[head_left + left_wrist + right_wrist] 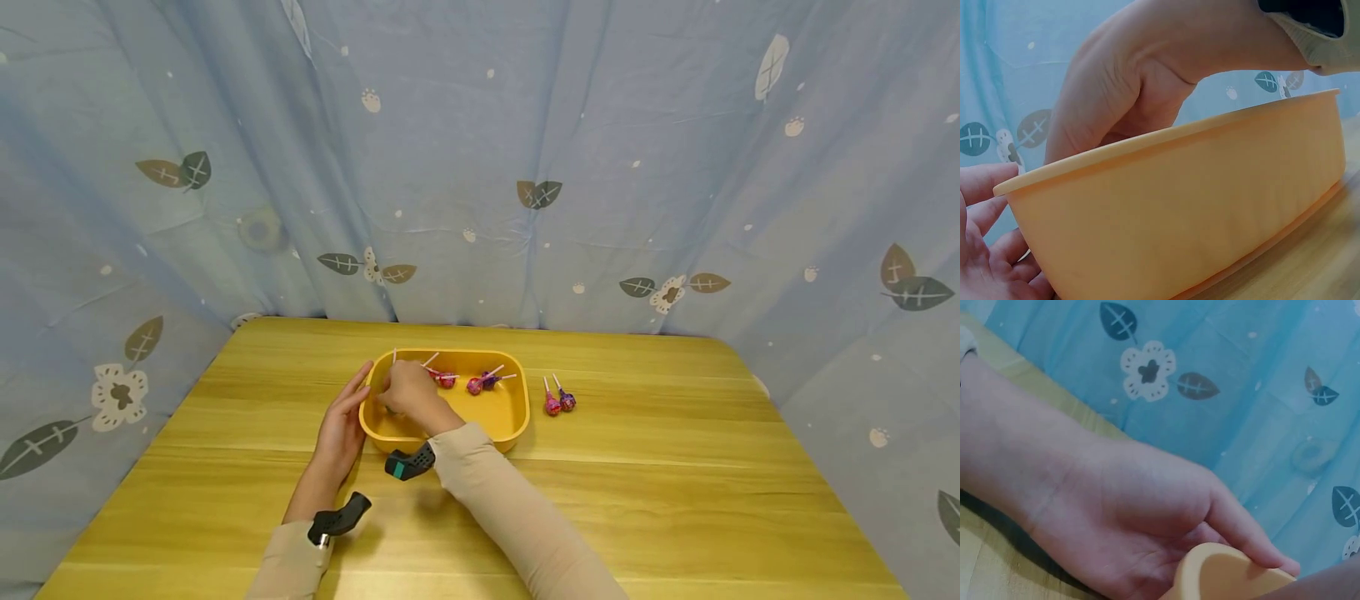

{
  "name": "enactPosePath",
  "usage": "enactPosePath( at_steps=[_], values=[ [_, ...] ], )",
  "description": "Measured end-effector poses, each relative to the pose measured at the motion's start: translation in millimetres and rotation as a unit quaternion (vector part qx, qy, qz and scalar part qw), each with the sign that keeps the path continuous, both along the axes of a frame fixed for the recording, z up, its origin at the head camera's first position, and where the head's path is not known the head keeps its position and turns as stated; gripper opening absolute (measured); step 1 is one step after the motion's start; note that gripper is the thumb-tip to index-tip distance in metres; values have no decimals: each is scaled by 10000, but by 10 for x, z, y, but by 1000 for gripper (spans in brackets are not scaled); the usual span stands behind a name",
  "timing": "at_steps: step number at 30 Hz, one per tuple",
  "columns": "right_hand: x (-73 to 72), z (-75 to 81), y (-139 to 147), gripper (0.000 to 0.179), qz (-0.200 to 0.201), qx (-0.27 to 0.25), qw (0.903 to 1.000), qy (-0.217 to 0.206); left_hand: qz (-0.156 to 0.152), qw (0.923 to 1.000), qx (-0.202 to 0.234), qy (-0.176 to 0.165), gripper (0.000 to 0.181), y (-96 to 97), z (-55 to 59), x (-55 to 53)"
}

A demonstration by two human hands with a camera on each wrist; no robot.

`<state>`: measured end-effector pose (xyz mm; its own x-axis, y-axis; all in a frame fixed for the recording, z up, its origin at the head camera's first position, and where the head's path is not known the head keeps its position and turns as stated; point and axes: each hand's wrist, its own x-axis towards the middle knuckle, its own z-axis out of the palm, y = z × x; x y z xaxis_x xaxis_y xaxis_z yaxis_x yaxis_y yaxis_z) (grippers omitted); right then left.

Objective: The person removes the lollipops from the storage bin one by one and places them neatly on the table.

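A yellow plastic basin point(450, 433) stands on the table with several wrapped lollipops point(474, 386) inside, red, pink and purple. My right hand point(412, 392) reaches down into its left part, fingers bent downward. A small dark green bit point(390, 409) shows by those fingertips, and a white stick point(394, 355) pokes up behind the hand. The basin wall hides the right fingertips in the left wrist view. My left hand point(341, 433) rests against the basin's left end from outside. Its fingers point(988, 181) touch the rim and outer wall in the left wrist view.
Two more lollipops point(552, 405), one pink and one purple, lie on the wooden table point(675, 467) to the right of the basin. A blue curtain point(480, 167) with leaf and flower prints hangs behind and at both sides. Each wrist carries a black camera mount point(339, 518).
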<state>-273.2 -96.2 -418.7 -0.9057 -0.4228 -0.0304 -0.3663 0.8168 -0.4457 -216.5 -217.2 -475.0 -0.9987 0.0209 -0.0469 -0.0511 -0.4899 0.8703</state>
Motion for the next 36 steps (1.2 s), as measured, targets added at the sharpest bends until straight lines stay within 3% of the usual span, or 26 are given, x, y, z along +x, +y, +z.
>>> enactPosePath(
  at_steps=[5, 18, 21, 26, 29, 36],
  values=[
    [25, -35, 18, 36, 97, 47, 9998, 181, 22, 10000, 16, -31, 52, -4, -28, -23],
    [83, -35, 43, 44, -61, 162, 9998, 54, 20, 10000, 62, 37, 52, 13, -53, -36],
    [113, 7, 90, 39, 59, 57, 10000, -37, -3, 10000, 38, 37, 52, 11, -55, -38],
    [154, 72, 219, 6, 303, -70, 9995, 86, -68, 9999, 75, 15, 52, 1, -50, -35],
    [185, 102, 324, 18, 323, -97, 9993, 165, -76, 9999, 83, 6, 51, -2, -42, -33],
    [259, 139, 606, 19, 329, -413, 9980, 351, 6, 9999, 86, -67, 52, -1, -17, -16]
  ],
)
